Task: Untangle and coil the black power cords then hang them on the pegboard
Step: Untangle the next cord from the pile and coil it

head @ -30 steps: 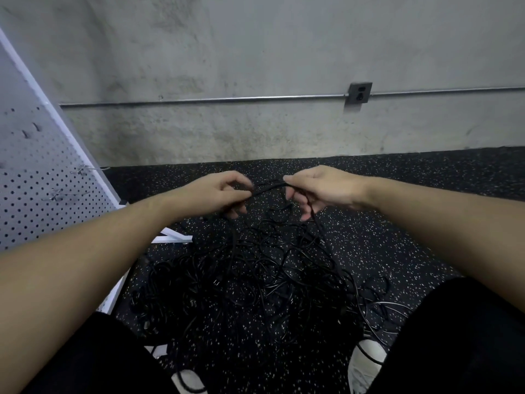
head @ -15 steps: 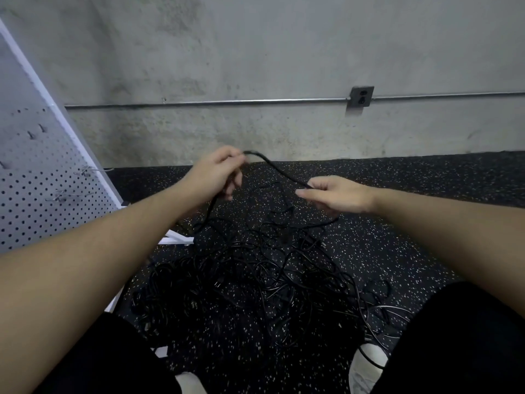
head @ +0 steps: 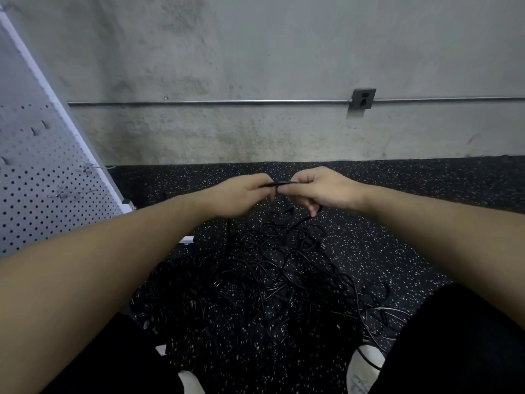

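Left hand (head: 241,194) and right hand (head: 321,191) pinch one black cord (head: 282,182) between them, its short held stretch lying level, left to right. It drops into the tangled pile (head: 270,285) on the floor (head: 397,251); individual cords are indistinguishable there. The pegboard (head: 37,189) is cut off at the left edge.

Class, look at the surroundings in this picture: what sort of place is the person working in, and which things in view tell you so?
Probably a gym storeroom or workshop-like utility room: a bare concrete wall with surface conduit running to an outlet, speckled rubber flooring, and a white pegboard with hooks.
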A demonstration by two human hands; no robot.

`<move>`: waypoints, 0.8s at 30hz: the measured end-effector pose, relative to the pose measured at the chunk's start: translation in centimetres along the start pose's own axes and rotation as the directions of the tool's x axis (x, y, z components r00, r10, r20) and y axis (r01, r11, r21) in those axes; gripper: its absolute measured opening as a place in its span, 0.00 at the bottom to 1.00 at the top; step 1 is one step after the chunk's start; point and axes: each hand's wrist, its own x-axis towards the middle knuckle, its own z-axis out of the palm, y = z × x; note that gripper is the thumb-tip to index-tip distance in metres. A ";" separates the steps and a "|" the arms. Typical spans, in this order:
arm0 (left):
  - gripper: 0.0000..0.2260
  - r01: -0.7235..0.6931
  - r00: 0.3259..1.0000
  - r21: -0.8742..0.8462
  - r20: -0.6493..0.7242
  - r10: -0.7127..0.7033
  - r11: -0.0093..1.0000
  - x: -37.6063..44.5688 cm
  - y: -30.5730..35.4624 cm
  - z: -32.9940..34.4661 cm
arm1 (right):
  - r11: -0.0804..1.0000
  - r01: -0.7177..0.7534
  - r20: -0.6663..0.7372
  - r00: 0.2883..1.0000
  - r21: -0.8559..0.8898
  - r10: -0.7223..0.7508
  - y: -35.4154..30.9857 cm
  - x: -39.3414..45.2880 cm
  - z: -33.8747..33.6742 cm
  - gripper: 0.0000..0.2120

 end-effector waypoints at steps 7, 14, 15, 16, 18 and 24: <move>0.10 0.045 0.994 -0.299 -0.080 -0.072 0.953 -0.7 -2.0 -1.3 | 0.941 -0.082 -0.004 0.996 0.329 0.088 1.3 -0.1 -1.8 0.13; 0.18 0.058 0.997 -0.071 0.046 -0.055 0.996 -0.7 1.8 1.4 | 0.836 0.146 -0.370 0.926 0.529 0.072 -1.7 1.6 0.0 0.13; 0.18 0.072 0.996 -0.085 0.061 -0.067 0.994 -0.5 2.0 1.9 | 0.835 0.151 -0.377 0.924 0.529 0.072 -1.8 1.7 0.2 0.12; 0.18 0.090 0.994 -0.122 0.073 -0.082 0.988 -0.4 2.1 2.2 | 0.827 0.156 -0.379 0.923 0.541 0.074 -2.0 1.7 0.4 0.12; 0.19 0.100 0.994 -0.263 0.073 -0.084 0.959 -0.3 2.0 2.8 | 0.770 0.184 -0.391 0.916 0.612 0.092 -2.7 1.7 0.6 0.13; 0.13 0.116 0.990 -0.452 0.121 -0.068 0.885 -0.2 3.0 3.1 | 0.493 0.247 -0.376 0.909 0.835 0.182 -4.8 2.4 1.7 0.15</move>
